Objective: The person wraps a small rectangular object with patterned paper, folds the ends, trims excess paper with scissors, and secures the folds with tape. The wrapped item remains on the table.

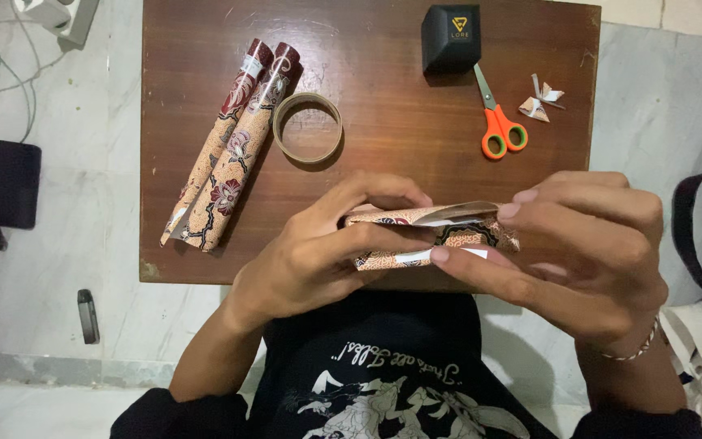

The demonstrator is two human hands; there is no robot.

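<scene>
A single view, from a camera worn on the person's head, looks almost straight down. It sits close above the left hand (310, 260) and right hand (587, 260), which fill the lower middle of the frame, with the person's black printed shirt (383, 382) at the bottom edge. Farther off, the dark brown wooden bench (383, 122) spans the upper frame, its far edge at the top. Pale marble floor (58, 244) shows on both sides.

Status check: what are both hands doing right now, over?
Left hand and right hand both gripping small box wrapped in brown patterned paper. Orange-handled scissors lie clear.
</scene>
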